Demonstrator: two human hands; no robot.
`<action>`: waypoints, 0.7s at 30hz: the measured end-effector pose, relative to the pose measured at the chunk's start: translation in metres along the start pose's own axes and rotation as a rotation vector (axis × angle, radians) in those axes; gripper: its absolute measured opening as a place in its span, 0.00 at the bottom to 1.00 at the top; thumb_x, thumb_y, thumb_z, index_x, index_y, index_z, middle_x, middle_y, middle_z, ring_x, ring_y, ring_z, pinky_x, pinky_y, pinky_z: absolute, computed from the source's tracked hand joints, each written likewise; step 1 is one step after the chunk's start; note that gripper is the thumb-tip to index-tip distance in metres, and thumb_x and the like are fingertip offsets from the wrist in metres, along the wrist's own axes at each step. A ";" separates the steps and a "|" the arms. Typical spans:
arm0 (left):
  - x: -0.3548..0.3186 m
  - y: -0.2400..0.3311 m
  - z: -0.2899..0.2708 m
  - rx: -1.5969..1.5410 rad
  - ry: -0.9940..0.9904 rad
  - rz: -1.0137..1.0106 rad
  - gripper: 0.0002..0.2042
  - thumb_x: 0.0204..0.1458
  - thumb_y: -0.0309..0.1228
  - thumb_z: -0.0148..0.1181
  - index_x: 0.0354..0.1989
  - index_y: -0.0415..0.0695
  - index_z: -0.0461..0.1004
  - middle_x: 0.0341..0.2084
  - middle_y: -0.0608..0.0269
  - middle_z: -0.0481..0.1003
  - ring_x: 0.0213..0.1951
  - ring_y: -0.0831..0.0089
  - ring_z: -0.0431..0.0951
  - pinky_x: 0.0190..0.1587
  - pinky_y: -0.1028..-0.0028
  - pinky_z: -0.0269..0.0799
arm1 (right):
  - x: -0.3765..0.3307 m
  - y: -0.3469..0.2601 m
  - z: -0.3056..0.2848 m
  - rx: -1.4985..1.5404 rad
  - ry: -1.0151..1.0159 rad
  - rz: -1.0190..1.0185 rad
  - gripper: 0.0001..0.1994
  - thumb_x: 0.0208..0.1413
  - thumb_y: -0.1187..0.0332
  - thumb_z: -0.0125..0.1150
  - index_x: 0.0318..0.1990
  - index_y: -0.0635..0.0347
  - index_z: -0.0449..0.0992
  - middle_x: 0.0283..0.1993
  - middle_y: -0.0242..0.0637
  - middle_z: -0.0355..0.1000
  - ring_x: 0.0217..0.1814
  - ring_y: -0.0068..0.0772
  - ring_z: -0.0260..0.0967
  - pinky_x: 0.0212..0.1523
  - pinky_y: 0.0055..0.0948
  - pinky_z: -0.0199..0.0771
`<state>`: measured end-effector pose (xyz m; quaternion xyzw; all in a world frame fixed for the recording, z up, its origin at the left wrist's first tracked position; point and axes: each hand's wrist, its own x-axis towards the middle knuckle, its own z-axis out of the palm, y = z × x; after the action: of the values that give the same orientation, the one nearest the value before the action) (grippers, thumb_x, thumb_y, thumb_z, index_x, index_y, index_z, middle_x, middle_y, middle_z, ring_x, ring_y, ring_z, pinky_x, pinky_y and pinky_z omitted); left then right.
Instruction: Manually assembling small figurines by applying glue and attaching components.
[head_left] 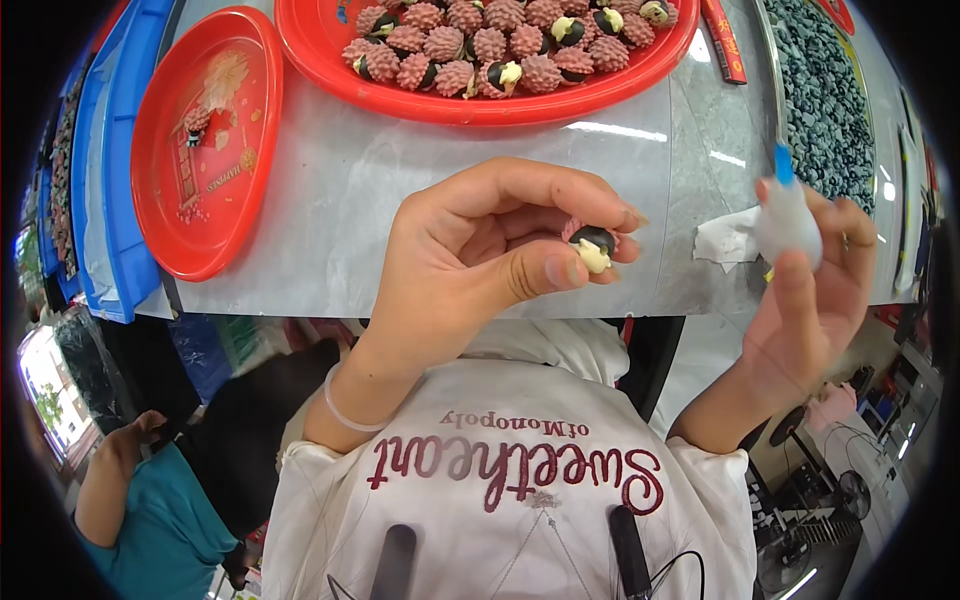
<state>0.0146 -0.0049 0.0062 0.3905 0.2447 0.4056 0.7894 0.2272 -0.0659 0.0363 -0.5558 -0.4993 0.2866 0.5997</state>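
Observation:
Between thumb and fingertips, my left hand pinches a small figurine with a cream front, a black part and a bit of pink. To its right, my right hand grips a small white squeeze bottle with a blue tip pointing up. The bottle and figurine are well apart. Beyond my hands a large red tray holds many pink knobbly pieces, several with black and cream parts attached. A crumpled white tissue lies on the table beside the bottle.
At the left an oval red plate carries one pink piece and crumbs, next to a blue crate. Many dark pieces fill a container at the right. A narrow red box lies nearby. Another person is at lower left.

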 end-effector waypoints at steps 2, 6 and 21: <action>-0.001 -0.002 -0.001 0.012 -0.003 0.009 0.17 0.47 0.35 0.65 0.39 0.36 0.70 0.36 0.48 0.72 0.36 0.61 0.78 0.34 0.73 0.78 | 0.000 0.002 0.014 -0.074 0.090 0.014 0.24 0.44 0.83 0.62 0.50 0.68 0.62 0.41 0.49 0.72 0.45 0.34 0.69 0.49 0.27 0.66; -0.001 -0.004 -0.006 -0.055 -0.104 0.038 0.14 0.50 0.26 0.61 0.42 0.32 0.69 0.41 0.48 0.73 0.41 0.64 0.77 0.42 0.72 0.76 | 0.004 0.019 0.023 -0.310 0.017 -0.148 0.24 0.43 0.85 0.61 0.49 0.66 0.63 0.42 0.43 0.70 0.47 0.35 0.69 0.48 0.29 0.68; 0.001 -0.004 -0.003 0.035 -0.079 0.033 0.14 0.48 0.28 0.63 0.40 0.34 0.70 0.38 0.49 0.72 0.40 0.64 0.77 0.40 0.72 0.76 | 0.049 0.022 -0.054 -0.722 -0.051 -0.133 0.12 0.47 0.81 0.56 0.42 0.65 0.73 0.42 0.38 0.72 0.43 0.28 0.68 0.46 0.23 0.66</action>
<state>0.0149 -0.0047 0.0016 0.4238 0.2140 0.3985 0.7847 0.2980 -0.0375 0.0351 -0.6907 -0.6180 0.0660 0.3696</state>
